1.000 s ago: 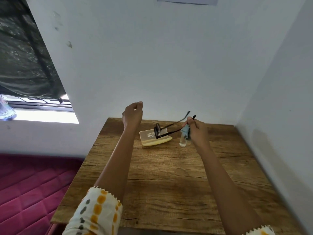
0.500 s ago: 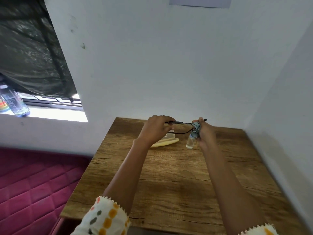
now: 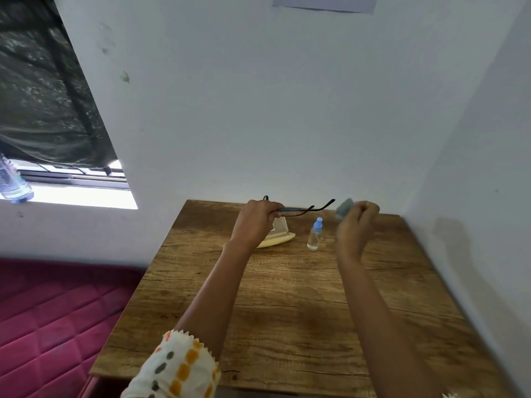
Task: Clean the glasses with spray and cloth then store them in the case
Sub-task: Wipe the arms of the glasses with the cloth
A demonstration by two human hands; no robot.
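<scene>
We see one pair of glasses [image 3: 290,210] held above the worktop [image 3: 287,311], pinched in the curled fingers [image 3: 272,215] of the left hand [image 3: 254,222], temples reaching toward the right hand [image 3: 356,224], whose fingers bunch one cloth [image 3: 343,209]. Just below the fingers stand one spray bottle [image 3: 314,235] and one open case [image 3: 279,231], close to the worktop's far edge.

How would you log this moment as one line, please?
left hand: holds glasses | right hand: holds cloth | spray bottle: upright on table | case: open
</scene>
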